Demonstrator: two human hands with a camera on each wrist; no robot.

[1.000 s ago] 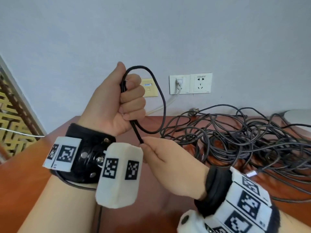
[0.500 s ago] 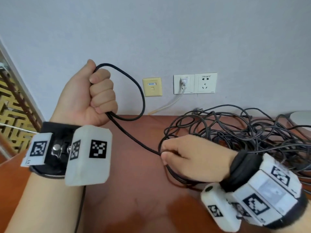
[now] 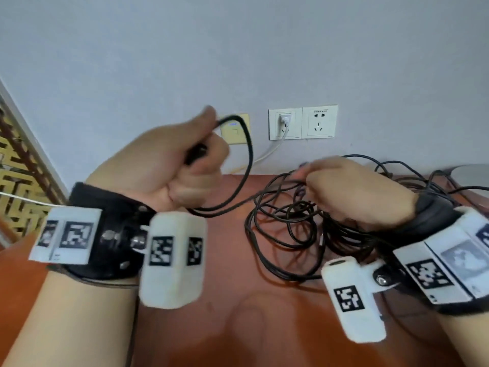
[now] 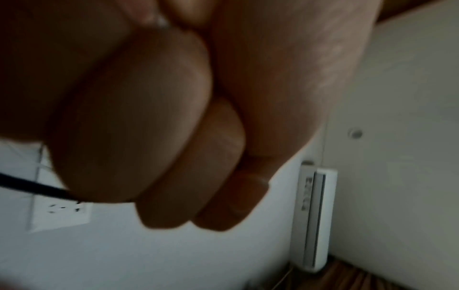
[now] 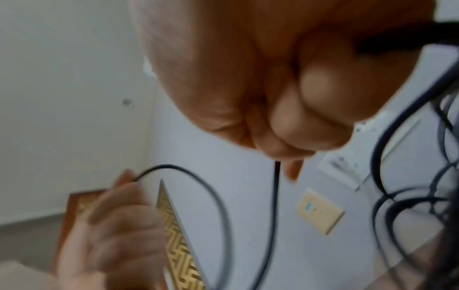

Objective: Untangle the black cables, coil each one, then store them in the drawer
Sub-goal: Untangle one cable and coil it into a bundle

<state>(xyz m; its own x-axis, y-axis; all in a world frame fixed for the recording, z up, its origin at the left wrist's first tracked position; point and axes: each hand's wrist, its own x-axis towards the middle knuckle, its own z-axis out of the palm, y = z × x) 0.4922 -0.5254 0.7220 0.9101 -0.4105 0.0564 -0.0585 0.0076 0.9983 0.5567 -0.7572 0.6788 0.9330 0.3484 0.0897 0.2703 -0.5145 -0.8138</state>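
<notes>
I am seeing my left hand (image 3: pixel 169 165) fisting around a loop of black cable (image 3: pixel 248 165) above the counter (image 3: pixel 225 260). My right hand (image 3: pixel 354 192) is pinching the same cable beside the tangled pile (image 3: pixel 304 234) lying on the counter.

Black studded wrist straps (image 3: pixel 111 234) with white marker-printed blocks (image 3: pixel 172 260) (seemingly foam-padded), bare forearms.

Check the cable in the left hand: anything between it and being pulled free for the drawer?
Yes. The cable gripped by the left hand runs on into the tangled pile on the table, where the right hand pinches it. No drawer is in view.
</notes>
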